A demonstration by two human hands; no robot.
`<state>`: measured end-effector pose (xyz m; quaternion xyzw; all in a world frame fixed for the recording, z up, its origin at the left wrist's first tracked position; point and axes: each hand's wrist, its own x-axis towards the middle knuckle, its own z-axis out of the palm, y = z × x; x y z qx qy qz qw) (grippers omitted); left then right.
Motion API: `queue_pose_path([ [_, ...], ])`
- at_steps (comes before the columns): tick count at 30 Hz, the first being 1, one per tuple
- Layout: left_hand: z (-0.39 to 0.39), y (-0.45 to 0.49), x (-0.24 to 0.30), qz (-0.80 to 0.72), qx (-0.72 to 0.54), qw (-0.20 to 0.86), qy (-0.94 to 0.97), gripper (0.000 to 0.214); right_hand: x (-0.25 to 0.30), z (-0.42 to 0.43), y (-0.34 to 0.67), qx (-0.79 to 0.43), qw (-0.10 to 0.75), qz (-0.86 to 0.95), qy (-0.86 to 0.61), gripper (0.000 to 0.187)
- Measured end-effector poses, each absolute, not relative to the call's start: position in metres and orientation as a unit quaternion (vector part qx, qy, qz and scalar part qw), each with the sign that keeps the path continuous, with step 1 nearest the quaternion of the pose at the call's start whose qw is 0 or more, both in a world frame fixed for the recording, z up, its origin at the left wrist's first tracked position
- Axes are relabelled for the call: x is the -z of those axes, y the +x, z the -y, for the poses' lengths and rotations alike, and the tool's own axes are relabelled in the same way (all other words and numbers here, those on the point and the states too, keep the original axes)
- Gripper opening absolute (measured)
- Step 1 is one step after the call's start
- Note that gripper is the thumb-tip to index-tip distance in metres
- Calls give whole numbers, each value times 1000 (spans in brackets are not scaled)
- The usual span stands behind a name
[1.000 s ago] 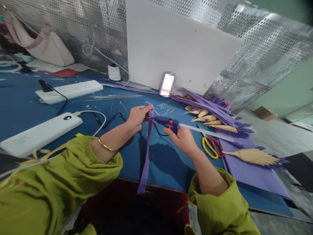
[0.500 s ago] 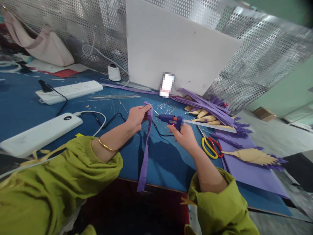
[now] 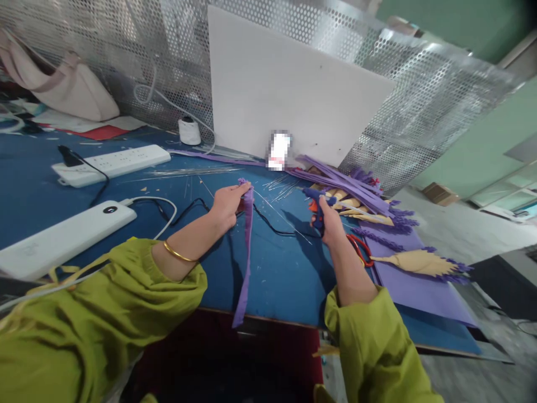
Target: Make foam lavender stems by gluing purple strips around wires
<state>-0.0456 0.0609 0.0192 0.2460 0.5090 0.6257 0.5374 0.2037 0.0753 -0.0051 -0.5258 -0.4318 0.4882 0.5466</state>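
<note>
Pinched in my left hand (image 3: 229,206) is the top end of a purple paper strip (image 3: 246,263), which hangs down past the table's front edge. A thin wire (image 3: 279,214) slants down to the right from near the same fingertips. My right hand (image 3: 329,221) is wrapped round the grip of a blue hot glue gun (image 3: 314,194) with an orange trigger, its nozzle pointing left, apart from the strip. A clear glue stick (image 3: 369,215) juts from the gun's back. Scissors with red and yellow handles (image 3: 359,249) lie partly hidden behind my right wrist.
On the blue table (image 3: 277,280) lie a white power bank (image 3: 67,238), a power strip (image 3: 117,162), loose wires (image 3: 279,184) and purple sheets (image 3: 419,291). Finished purple flowers in tan wraps (image 3: 419,262) are at right. A lit phone (image 3: 279,150) leans on a white board (image 3: 289,84).
My right hand has drawn the glue gun away to the right, from close by the strip's top. The left hand keeps its pinch on the strip. The whole view has shifted slightly.
</note>
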Motion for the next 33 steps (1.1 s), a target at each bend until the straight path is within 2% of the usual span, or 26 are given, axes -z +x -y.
queue_pose_path([
  [4,-59,-47,-25,-483,-606,586,238,9,22,-81,201,-472,418,477,-613,39],
  [6,-57,-48,-31,-465,-593,613,235,11,23,-81,202,-450,388,491,-637,35],
  [8,-52,-49,-39,-448,-584,636,230,13,19,-79,206,-403,390,502,-659,33],
  [10,-45,-47,-47,-440,-574,652,228,14,11,-75,208,-288,404,540,-680,33],
  [12,-38,-42,-53,-442,-558,664,230,16,4,-68,203,-167,424,599,-658,28],
  [13,-34,-39,-55,-442,-550,670,233,17,0,-64,198,-144,435,630,-627,26],
  [14,-31,-34,-57,-444,-539,677,234,17,-2,-59,190,-163,445,661,-581,24],
  [16,-24,-24,-57,-438,-516,696,238,16,-6,-48,173,-277,470,682,-488,26],
  [19,-16,-8,-57,-425,-481,723,253,21,-10,-34,150,-480,436,657,-384,42],
  [21,-12,-1,-58,-416,-469,734,263,26,-11,-27,143,-536,406,644,-366,33],
  [23,-10,1,-60,-419,-473,729,263,25,-12,-25,143,-555,393,634,-370,27],
  [27,-13,-5,-58,-452,-500,697,247,17,-13,-30,153,-573,413,606,-365,28],
  [30,-20,-13,-51,-464,-510,686,234,13,-15,-42,167,-567,485,560,-359,28],
  [33,-28,-17,-42,-462,-527,677,228,9,-19,-57,190,-506,572,508,-398,28],
])
